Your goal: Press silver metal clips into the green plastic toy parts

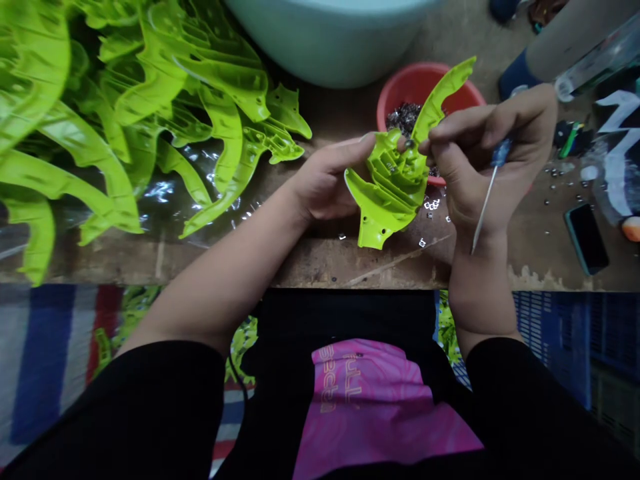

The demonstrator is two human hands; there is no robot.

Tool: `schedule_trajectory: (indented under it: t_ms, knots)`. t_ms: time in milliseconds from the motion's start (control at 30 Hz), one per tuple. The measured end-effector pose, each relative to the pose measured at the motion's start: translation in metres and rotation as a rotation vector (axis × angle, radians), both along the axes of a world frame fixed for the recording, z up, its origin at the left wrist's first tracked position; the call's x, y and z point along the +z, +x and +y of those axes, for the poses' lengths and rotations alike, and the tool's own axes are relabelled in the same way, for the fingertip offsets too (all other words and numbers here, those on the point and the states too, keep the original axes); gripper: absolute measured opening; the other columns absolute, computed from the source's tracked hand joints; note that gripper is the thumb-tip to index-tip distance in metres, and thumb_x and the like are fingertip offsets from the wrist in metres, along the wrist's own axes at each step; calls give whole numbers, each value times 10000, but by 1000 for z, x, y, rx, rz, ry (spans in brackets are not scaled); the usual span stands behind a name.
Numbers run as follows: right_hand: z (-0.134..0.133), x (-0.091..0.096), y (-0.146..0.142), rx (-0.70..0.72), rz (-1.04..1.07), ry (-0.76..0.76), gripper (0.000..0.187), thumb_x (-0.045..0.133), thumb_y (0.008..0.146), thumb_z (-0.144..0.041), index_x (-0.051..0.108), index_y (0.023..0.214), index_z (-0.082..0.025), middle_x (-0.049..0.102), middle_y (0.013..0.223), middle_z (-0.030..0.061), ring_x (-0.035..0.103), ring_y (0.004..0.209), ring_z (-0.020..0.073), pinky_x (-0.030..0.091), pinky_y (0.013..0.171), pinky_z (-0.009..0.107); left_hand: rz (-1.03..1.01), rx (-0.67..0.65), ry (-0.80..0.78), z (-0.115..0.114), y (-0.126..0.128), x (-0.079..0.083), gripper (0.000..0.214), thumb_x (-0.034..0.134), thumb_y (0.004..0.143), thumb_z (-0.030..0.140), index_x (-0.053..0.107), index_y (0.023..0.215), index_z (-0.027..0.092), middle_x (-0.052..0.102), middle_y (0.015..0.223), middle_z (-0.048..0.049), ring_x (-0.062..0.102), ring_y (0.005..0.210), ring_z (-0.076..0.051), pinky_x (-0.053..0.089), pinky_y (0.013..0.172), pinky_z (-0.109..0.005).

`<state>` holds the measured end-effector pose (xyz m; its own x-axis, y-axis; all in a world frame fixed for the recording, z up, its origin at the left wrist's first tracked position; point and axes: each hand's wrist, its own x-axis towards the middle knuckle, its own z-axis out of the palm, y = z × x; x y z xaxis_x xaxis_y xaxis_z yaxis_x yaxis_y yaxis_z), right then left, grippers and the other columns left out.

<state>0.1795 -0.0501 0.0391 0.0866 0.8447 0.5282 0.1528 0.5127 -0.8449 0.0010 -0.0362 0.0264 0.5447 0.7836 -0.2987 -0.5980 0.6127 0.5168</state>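
Observation:
My left hand [335,173] grips a lime-green moulded plastic part [395,177] from its left side, ribbed face up, its long curved arm pointing to the upper right. A small dark round piece [410,143] sits on the part near the base of that arm. Right beside it are the pinched thumb and fingertips of my right hand [480,147]; whether they hold a small piece is hidden. Tucked in the same hand is a screwdriver [493,180] with a blue handle, its thin metal shaft pointing down along the wrist.
A red bowl [387,90] of small metal pieces stands behind the part, beside a large pale tub [340,47]. Green parts [150,113] are heaped at left. Metal clips [431,204] lie on the wooden table [320,263]. A phone [587,239] rests at right.

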Motion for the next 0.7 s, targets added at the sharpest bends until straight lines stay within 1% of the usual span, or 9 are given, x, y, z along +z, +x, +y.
schedule_trajectory:
  t_ms: [67, 167, 300, 367, 467, 567, 600, 633, 700]
  knots:
    - [1, 0, -2, 27, -9, -28, 493, 862, 851, -445, 393, 915, -308, 711, 956, -58, 724, 841, 206, 641, 929, 483, -6, 4, -8, 0, 0, -1, 495, 318, 1031, 300, 727, 1240, 113, 794, 1103, -77, 734, 1327, -378, 653, 1020, -608]
    - [2, 1, -2, 44, -28, -9, 443, 837, 865, -420, 411, 887, -301, 716, 988, -42, 722, 861, 207, 635, 920, 475, -27, -47, 102, 0, -1, -7, 437, 363, 1049, 292, 753, 1146, 120, 802, 1033, -73, 787, 1226, -337, 667, 1029, -550]
    - [4, 5, 1, -112, -179, 60, 361, 771, 912, -403, 434, 852, -288, 701, 959, -16, 717, 960, 209, 600, 1011, 472, -79, -95, 242, 2, -5, -14, 358, 482, 1033, 346, 767, 1082, 134, 816, 1043, -98, 820, 1063, -299, 677, 1007, -492]
    - [7, 6, 1, -205, -236, 92, 351, 734, 929, -411, 414, 853, -290, 666, 907, -5, 706, 940, 212, 603, 993, 457, -59, -54, 212, 3, -5, -12, 372, 464, 1034, 363, 758, 1091, 144, 805, 1055, -89, 802, 1136, -306, 661, 1026, -497]
    - [15, 8, 5, -329, -219, 136, 332, 638, 975, -429, 353, 869, -298, 574, 847, -5, 677, 841, 204, 612, 904, 425, -22, 60, 131, 7, -4, -4, 458, 390, 1049, 448, 746, 1041, 159, 782, 1048, -71, 720, 1337, -345, 630, 1063, -534]
    - [26, 11, 33, -508, -243, 188, 314, 539, 1013, -379, 288, 844, -293, 455, 805, -18, 649, 788, 184, 583, 834, 393, -38, 140, 142, 11, -6, 1, 446, 455, 1012, 526, 752, 998, 195, 792, 1047, -70, 681, 1386, -362, 631, 1070, -530]
    - [30, 13, 48, -576, -302, 161, 315, 563, 984, -308, 292, 825, -290, 432, 787, -24, 622, 768, 175, 559, 826, 384, -46, 139, 156, 12, -7, 2, 420, 488, 996, 532, 757, 998, 208, 797, 1054, -73, 683, 1378, -363, 633, 1069, -522]
    - [34, 14, 64, -641, -390, 76, 333, 611, 926, -219, 312, 797, -286, 422, 765, -32, 583, 740, 167, 529, 813, 376, -56, 125, 169, 13, -9, 1, 402, 513, 984, 538, 761, 1007, 222, 802, 1063, -78, 689, 1365, -362, 638, 1061, -519]
    - [40, 14, 95, -689, -612, -285, 392, 704, 764, -55, 377, 721, -267, 442, 705, -47, 495, 685, 153, 460, 774, 366, -78, 73, 178, 14, -11, -2, 401, 527, 974, 569, 757, 1042, 247, 803, 1086, -83, 701, 1344, -362, 646, 1039, -533]
